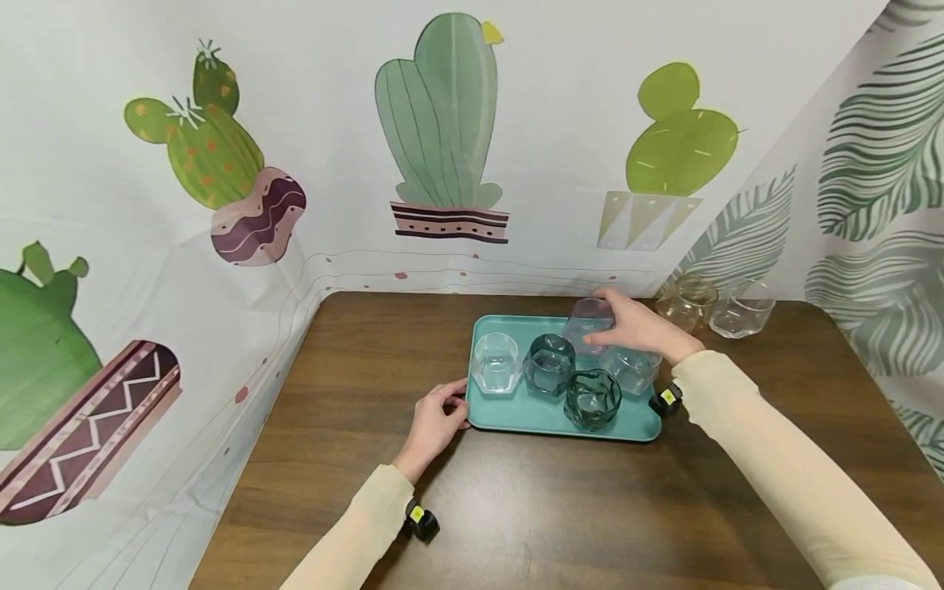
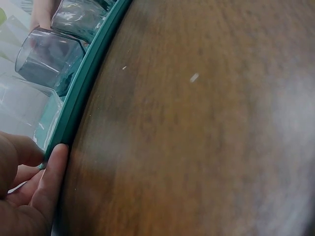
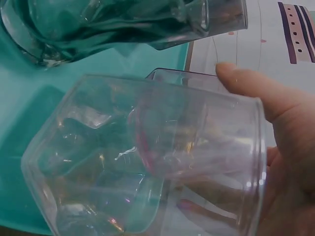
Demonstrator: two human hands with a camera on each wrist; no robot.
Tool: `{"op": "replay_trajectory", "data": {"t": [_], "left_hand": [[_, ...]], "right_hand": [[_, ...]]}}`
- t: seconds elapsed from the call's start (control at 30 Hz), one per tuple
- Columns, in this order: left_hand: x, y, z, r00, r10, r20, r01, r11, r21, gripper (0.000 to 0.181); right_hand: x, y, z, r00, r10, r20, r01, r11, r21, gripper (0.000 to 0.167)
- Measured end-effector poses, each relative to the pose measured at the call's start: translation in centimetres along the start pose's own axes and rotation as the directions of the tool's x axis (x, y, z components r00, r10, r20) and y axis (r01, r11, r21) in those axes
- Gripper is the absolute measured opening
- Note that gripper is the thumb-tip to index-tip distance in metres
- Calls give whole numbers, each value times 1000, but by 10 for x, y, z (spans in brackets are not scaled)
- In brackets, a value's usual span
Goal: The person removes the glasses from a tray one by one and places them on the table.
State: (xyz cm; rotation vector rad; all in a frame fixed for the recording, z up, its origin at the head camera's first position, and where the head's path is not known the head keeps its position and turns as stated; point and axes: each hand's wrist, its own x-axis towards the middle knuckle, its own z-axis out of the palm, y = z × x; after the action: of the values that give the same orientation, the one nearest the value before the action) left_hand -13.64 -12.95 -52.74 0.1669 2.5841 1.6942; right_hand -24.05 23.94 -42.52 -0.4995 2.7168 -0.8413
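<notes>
My right hand [image 1: 637, 324] holds a pale purple glass [image 1: 590, 319] at the back right of a teal tray [image 1: 509, 415]; whether its base touches the tray I cannot tell. In the right wrist view, that purple glass [image 3: 170, 77] is partly behind a clear glass [image 3: 88, 147]. At the tray's left edge, my left hand [image 1: 433, 422] pinches the rim [image 2: 93, 64] between thumb and finger. On the tray stand a clear glass [image 1: 496, 365], a dark grey-blue glass [image 1: 549, 365], a wavy green glass [image 1: 592, 401] and another clear glass [image 1: 632, 373].
Behind my right wrist, an amber glass [image 1: 687, 303] and a clear faceted glass [image 1: 741, 311] stand at the back right of the wooden table [image 1: 546, 508]. A cactus-printed cloth [image 1: 553, 164] hangs along the table's back edge.
</notes>
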Motion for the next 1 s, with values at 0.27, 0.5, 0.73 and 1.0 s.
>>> {"op": "replay_trajectory", "data": {"t": [0.27, 0.5, 0.73, 1.0], "left_hand": [[1, 0, 0, 1000, -13, 10, 13, 1000, 5, 45], [0, 0, 0, 1000, -10, 9, 10, 1000, -7, 44], [0, 0, 0, 1000, -2, 5, 2, 1000, -9, 44], [-1, 1, -1, 1000, -2, 4, 2, 1000, -14, 45]], "right_hand": [[5, 0, 2, 999, 14, -40, -14, 1000, -10, 81], [4, 4, 3, 997, 23, -78, -24, 1000, -8, 81], [-5, 3, -3, 989, 45, -139, -38, 998, 49, 82], [-20, 1, -19, 967, 89, -237, -60, 990, 126, 86]]}}
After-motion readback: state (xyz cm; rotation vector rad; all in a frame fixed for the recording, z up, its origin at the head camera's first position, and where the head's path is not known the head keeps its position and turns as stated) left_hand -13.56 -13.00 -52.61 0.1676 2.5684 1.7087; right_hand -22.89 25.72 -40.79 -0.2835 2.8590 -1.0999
